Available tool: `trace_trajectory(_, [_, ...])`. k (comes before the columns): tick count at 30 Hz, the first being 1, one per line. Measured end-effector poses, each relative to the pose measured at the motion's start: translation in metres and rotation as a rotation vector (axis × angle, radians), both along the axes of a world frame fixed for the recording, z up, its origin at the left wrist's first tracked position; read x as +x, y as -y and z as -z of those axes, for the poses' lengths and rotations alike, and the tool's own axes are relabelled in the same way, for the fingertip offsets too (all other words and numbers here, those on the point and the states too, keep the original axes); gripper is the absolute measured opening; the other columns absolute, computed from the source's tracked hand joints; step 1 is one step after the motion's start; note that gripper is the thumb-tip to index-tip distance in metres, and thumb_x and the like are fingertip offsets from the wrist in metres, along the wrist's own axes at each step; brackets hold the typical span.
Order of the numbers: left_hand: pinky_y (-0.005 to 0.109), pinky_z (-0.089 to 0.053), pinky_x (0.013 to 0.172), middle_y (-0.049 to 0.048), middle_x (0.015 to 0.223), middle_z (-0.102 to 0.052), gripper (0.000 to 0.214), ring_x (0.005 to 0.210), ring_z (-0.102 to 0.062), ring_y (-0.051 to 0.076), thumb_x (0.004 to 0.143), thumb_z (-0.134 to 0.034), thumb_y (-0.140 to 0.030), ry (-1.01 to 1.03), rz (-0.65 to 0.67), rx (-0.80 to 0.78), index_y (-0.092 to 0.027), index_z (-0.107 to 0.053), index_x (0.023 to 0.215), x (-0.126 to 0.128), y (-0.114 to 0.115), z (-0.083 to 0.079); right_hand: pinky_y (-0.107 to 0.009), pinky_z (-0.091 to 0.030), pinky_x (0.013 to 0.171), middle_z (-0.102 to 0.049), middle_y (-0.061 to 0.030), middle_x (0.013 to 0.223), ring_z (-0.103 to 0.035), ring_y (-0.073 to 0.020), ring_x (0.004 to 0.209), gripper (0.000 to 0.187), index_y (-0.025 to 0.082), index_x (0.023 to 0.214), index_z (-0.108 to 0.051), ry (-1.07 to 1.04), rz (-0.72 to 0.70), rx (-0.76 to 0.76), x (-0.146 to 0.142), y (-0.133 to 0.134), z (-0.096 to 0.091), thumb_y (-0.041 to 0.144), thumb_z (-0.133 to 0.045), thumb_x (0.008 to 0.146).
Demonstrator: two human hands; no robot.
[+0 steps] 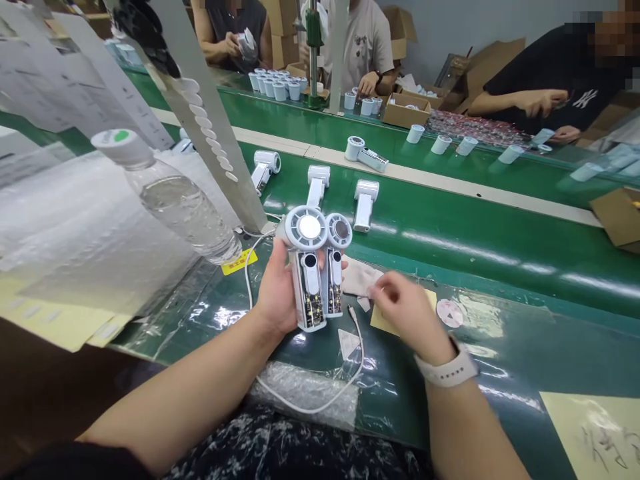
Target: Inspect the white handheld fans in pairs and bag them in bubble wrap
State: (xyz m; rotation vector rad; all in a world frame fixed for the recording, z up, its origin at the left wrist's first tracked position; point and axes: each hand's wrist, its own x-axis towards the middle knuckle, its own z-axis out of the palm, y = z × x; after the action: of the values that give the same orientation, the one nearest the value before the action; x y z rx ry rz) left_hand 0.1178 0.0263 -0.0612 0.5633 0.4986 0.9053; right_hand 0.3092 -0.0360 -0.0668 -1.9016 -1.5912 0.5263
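My left hand [278, 288] is closed round two white handheld fan units [316, 267], held side by side with their round heads up and open circuit boards facing me. My right hand [404, 310], with a white watch on its wrist, hovers just right of them, fingers pinched on something small I cannot make out. A pale cloth [359, 275] lies under that hand. A white cable [320, 400] loops across the green table [500, 347] below both hands, its plug end lying near the units.
A water bottle [170, 200] lies tilted at left beside a metal post [220, 127]. Three more fan units [365, 203] sit on the green conveyor [450, 220]. Yellow notes, a round sticker [449, 312] and paper lie right. Other people work with white cups and boxes across the belt.
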Motion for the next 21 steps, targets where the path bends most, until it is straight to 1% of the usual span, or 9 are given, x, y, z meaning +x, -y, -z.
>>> trace_trajectory(3, [0.033, -0.058, 0.072, 0.0106, 0.091, -0.073, 0.061, 0.089, -0.07, 0.027, 0.074, -0.058, -0.078, -0.025, -0.114, 0.021, -0.017, -0.069, 0.077, 0.0, -0.001, 0.005, -0.028, -0.024, 0.044, -0.056, -0.0012, 0.05, -0.051, -0.0175, 0.044, 0.021, 0.023, 0.065, -0.054, 0.23, -0.153, -0.109, -0.033, 0.01, 0.004, 0.031, -0.069, 0.078])
trace_trajectory(5, [0.032, -0.058, 0.077, 0.0099, 0.094, -0.073, 0.057, 0.096, -0.069, 0.026, 0.073, -0.064, -0.074, -0.035, -0.165, 0.054, -0.017, -0.07, 0.081, 0.0, -0.001, 0.007, -0.029, -0.023, 0.046, -0.059, -0.0047, 0.055, -0.054, -0.0183, 0.047, 0.016, 0.022, 0.068, -0.053, 0.38, -0.161, -0.139, -0.046, 0.015, 0.005, 0.019, -0.065, 0.078])
trace_trajectory(6, [0.032, -0.058, 0.078, 0.0096, 0.094, -0.074, 0.057, 0.098, -0.069, 0.026, 0.071, -0.066, -0.073, -0.036, -0.174, 0.073, -0.017, -0.07, 0.082, 0.0, -0.001, 0.006, -0.029, -0.025, 0.046, -0.06, -0.0057, 0.058, -0.055, -0.0189, 0.048, 0.015, 0.022, 0.069, -0.052, 0.379, -0.174, -0.156, -0.05, 0.016, 0.005, 0.015, -0.062, 0.078])
trace_trajectory(8, [0.032, -0.058, 0.078, 0.0097, 0.093, -0.074, 0.06, 0.099, -0.069, 0.027, 0.066, -0.069, -0.075, -0.033, -0.163, 0.096, -0.017, -0.07, 0.083, 0.0, -0.001, 0.004, -0.028, -0.033, 0.049, -0.062, -0.0056, 0.062, -0.059, -0.0195, 0.054, 0.014, 0.022, 0.07, -0.05, 0.149, -0.233, -0.199, -0.051, 0.016, 0.004, 0.015, -0.058, 0.081])
trace_trajectory(11, [0.036, -0.059, 0.075, 0.0108, 0.091, -0.074, 0.069, 0.098, -0.069, 0.031, 0.055, -0.07, -0.081, -0.015, -0.14, 0.083, -0.018, -0.068, 0.081, -0.002, -0.002, -0.001, -0.028, -0.045, 0.052, -0.063, -0.0001, 0.063, -0.06, -0.0165, 0.054, 0.011, 0.021, 0.08, -0.054, -0.569, -0.315, -0.355, -0.047, 0.014, -0.001, 0.03, -0.059, 0.085])
trace_trajectory(13, [0.039, -0.059, 0.077, 0.0107, 0.092, -0.074, 0.069, 0.099, -0.068, 0.032, 0.052, -0.07, -0.083, 0.003, -0.157, 0.074, -0.018, -0.066, 0.075, -0.003, -0.004, -0.005, -0.027, -0.047, 0.049, -0.06, 0.004, 0.059, -0.058, -0.0139, 0.048, 0.024, 0.02, 0.092, -0.059, -0.91, -0.323, -0.466, -0.047, 0.013, -0.003, 0.04, -0.066, 0.08])
trace_trajectory(16, [0.039, -0.058, 0.081, 0.0088, 0.092, -0.073, 0.067, 0.102, -0.068, 0.03, 0.058, -0.065, -0.084, 0.021, -0.201, 0.081, -0.018, -0.061, 0.066, -0.002, -0.005, -0.008, -0.026, -0.045, 0.046, -0.058, 0.0047, 0.055, -0.054, -0.0119, 0.044, 0.035, 0.017, 0.089, -0.065, -1.023, -0.296, -0.514, -0.052, 0.015, -0.004, 0.046, -0.075, 0.072])
trace_trajectory(19, [0.039, -0.058, 0.082, 0.0086, 0.092, -0.072, 0.07, 0.105, -0.067, 0.03, 0.063, -0.057, -0.087, 0.028, -0.226, 0.092, -0.017, -0.058, 0.061, -0.001, -0.006, -0.011, -0.027, -0.047, 0.052, -0.06, 0.003, 0.055, -0.056, -0.0131, 0.05, 0.031, 0.019, 0.073, -0.062, -1.025, -0.26, -0.381, -0.061, 0.019, -0.002, 0.048, -0.074, 0.074])
trace_trajectory(21, [0.039, -0.058, 0.082, 0.0089, 0.094, -0.072, 0.071, 0.106, -0.066, 0.03, 0.063, -0.055, -0.088, 0.025, -0.23, 0.105, -0.017, -0.057, 0.059, -0.001, -0.006, -0.012, -0.028, -0.047, 0.057, -0.06, 0.0027, 0.056, -0.058, -0.0145, 0.054, 0.031, 0.021, 0.071, -0.06, -1.005, -0.271, -0.283, -0.066, 0.021, -0.002, 0.049, -0.073, 0.077])
